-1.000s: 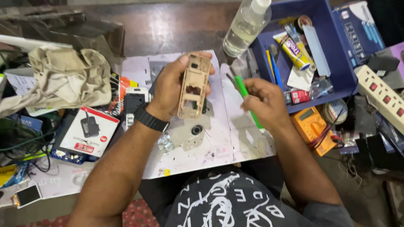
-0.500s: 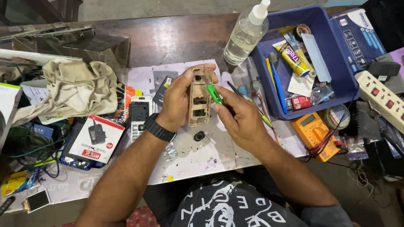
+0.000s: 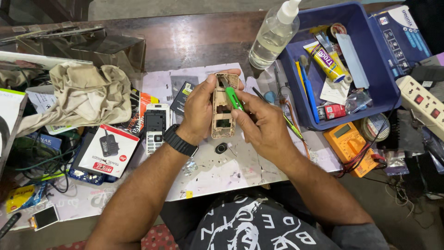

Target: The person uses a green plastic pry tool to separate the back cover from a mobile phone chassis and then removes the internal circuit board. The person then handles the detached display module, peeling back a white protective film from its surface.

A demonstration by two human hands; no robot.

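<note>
Left hand grips the tan phone frame upright above the white mat, right hand pinching a green pry tool at its upper edge; best worked gently, frame held steady.

We see a beige phone frame held upright above the white work sheet, its long axis running from 12 to 6 o'clock. It is a bare shell: 2 dark rectangular openings show in its lower half, and small parts sit at its 12 o'clock end. A green-handled tool lies slanted across the frame's upper part, its tip toward 11 o'clock, touching the frame's inner face.
</note>
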